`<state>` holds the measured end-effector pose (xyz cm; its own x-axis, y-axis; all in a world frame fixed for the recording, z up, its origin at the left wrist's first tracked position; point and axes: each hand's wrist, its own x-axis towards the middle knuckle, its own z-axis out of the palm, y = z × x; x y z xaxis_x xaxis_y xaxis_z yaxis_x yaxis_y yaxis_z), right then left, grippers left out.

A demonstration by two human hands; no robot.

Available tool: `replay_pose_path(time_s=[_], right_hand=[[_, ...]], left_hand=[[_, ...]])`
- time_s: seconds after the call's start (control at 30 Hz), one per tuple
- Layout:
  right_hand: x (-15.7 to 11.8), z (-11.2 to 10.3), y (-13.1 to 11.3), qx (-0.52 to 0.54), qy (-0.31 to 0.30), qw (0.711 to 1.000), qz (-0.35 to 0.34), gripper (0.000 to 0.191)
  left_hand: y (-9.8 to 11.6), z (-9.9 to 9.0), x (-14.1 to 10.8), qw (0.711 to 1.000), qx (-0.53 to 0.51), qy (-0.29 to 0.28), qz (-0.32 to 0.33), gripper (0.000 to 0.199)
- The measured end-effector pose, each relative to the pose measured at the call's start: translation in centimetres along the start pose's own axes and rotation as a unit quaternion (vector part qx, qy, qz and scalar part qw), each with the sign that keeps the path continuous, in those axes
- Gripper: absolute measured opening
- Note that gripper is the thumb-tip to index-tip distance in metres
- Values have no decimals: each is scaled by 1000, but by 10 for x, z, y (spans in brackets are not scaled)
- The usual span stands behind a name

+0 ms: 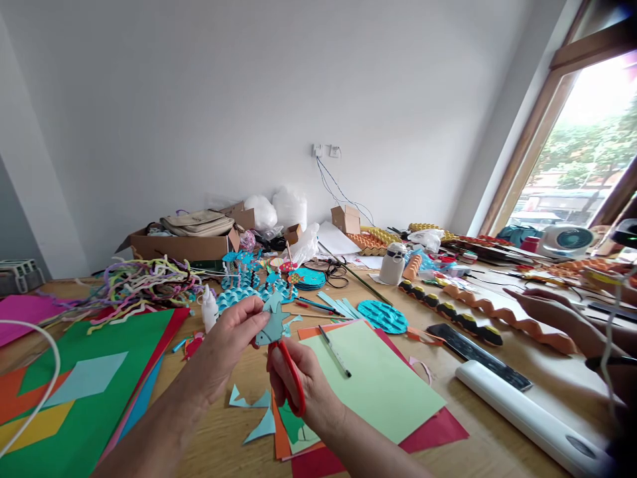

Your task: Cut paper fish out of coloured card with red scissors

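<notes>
Near the middle of the view, my left hand [233, 338] pinches a blue-grey paper fish shape [273, 318] with pointed fins. My right hand [303, 385] has its fingers in the handles of red scissors [293, 382]. The scissors meet the lower edge of the paper fish, and their blades are mostly hidden behind it. Light blue paper scraps [261, 425] lie on the table below my hands. A pen [335, 350] rests on a light green sheet [388, 392] to the right, over red and orange paper.
Coloured sheets [99, 425] and tangled pipe cleaners [144, 282] are at left. A glue bottle [210, 309] stands behind my left hand. A blue textured disc [382, 317], a black phone-like slab [478, 355] and a white bar [527, 415] lie right. Another person's hand [572, 318] reaches in at right.
</notes>
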<state>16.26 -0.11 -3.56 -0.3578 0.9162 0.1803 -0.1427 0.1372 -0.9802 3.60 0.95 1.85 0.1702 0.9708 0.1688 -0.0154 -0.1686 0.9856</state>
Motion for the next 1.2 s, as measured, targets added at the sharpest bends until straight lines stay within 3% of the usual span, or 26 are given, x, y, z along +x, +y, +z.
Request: replay_pose_path(time_s=[0.1, 0.33, 0.63, 0.93, 1.2], right_hand=[[0, 0, 0, 3, 0, 1000, 3, 44], [0, 0, 1, 15, -13, 1000, -17, 42], [1, 2, -1, 15, 2, 1000, -2, 47], [0, 2, -5, -1, 7, 1000, 14, 43], [0, 0, -5, -1, 8, 1000, 23, 43]], left_hand=[[-3, -1, 1, 1000, -3, 23, 8, 19], [1, 1, 0, 1000, 22, 16, 1, 13], [-4, 1, 1, 1000, 17, 11, 2, 22], [-2, -5, 3, 1000, 23, -1, 5, 17], [0, -4, 3, 999, 36, 19, 17, 14]])
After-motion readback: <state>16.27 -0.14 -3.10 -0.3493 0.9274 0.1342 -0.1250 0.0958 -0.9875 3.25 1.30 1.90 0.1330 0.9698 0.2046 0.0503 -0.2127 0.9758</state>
